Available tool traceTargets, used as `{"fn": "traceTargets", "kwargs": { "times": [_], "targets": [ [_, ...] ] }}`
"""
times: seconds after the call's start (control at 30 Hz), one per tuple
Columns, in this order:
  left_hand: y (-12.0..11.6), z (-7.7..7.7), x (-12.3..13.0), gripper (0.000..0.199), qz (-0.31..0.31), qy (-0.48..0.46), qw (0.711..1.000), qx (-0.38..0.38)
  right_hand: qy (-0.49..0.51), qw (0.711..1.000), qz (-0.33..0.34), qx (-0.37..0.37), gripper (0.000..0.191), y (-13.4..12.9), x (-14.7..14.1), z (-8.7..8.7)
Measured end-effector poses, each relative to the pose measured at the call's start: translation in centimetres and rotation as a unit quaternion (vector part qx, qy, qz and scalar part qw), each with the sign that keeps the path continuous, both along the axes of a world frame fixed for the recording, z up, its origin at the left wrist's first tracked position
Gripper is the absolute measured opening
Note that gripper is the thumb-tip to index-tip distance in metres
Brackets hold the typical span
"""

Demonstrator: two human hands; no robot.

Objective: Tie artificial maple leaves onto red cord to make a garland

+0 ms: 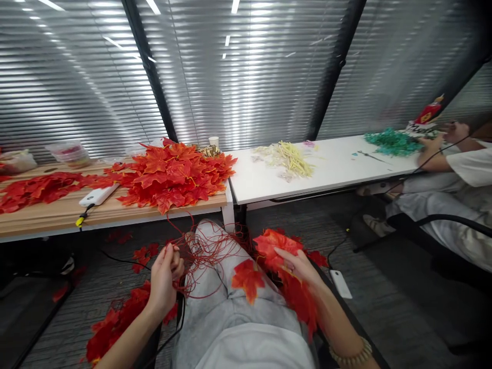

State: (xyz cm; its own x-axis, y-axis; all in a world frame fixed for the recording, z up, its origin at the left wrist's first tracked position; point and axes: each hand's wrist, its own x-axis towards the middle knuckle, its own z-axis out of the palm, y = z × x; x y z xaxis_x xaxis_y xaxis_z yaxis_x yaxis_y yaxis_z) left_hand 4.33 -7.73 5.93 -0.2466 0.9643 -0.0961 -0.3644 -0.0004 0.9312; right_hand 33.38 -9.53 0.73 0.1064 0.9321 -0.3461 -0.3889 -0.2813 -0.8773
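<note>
My left hand [164, 274] is closed on thin red cord [215, 245], which lies in a loose tangle across my lap between the knees. My right hand [300, 266] grips a bunch of red artificial maple leaves [274, 248] beside my right thigh, index finger stretched over the top leaf. More leaves hang below that hand. A single red-orange maple leaf [248, 279] rests on my right leg. In front, a large heap of red maple leaves [172, 171] covers the end of the wooden table, with a few lengths of cord trailing from its edge.
A white power bank [99, 195] lies on the wooden table [192, 206]. The white table [265, 187] holds pale yellow strips [294, 160] and a green pile [394, 142] by a co-worker's hands [434, 146]. Leaves [119, 318] lie low at left; another white device [341, 284] is at right.
</note>
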Motion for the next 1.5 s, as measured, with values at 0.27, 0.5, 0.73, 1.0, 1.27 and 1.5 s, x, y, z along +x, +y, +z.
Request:
{"fn": "traceTargets", "kwargs": {
  "times": [0.27, 0.5, 0.73, 1.0, 1.27, 1.5],
  "targets": [
    [1.8, -0.8, -2.3, 0.019, -0.057, -0.094, 0.987, -0.117, -0.226, 0.924, 0.253, 0.176, 0.045, -1.2, -2.5, -3.0],
    [4.2, -2.3, -4.1, 0.018, -0.105, -0.148, 0.981, -0.067, -0.467, 0.795, 0.349, 0.165, 0.051, -2.0, -3.7, -5.9],
    [6.0, -5.5, -6.8, 0.017, -0.130, -0.023, 0.974, -0.183, -0.507, 0.801, 0.264, 0.178, 0.030, -2.2, -3.5, -6.3],
    [6.3, -10.2, -8.4, 0.035, -0.164, 0.295, 0.923, -0.185, -0.484, 0.794, 0.282, 0.236, 0.017, -2.9, -3.0, -5.0],
    [6.6, -9.2, -7.9, 0.018, -0.156, 0.504, 0.844, -0.095, -0.449, 0.810, 0.291, 0.239, 0.016, -3.7, -3.8, -4.8],
    [1.7, -4.4, -5.1, 0.019, -0.173, 0.618, 0.764, -0.060, -0.410, 0.838, 0.259, 0.250, 0.021, -3.5, -3.4, -3.6]
  ]
}}
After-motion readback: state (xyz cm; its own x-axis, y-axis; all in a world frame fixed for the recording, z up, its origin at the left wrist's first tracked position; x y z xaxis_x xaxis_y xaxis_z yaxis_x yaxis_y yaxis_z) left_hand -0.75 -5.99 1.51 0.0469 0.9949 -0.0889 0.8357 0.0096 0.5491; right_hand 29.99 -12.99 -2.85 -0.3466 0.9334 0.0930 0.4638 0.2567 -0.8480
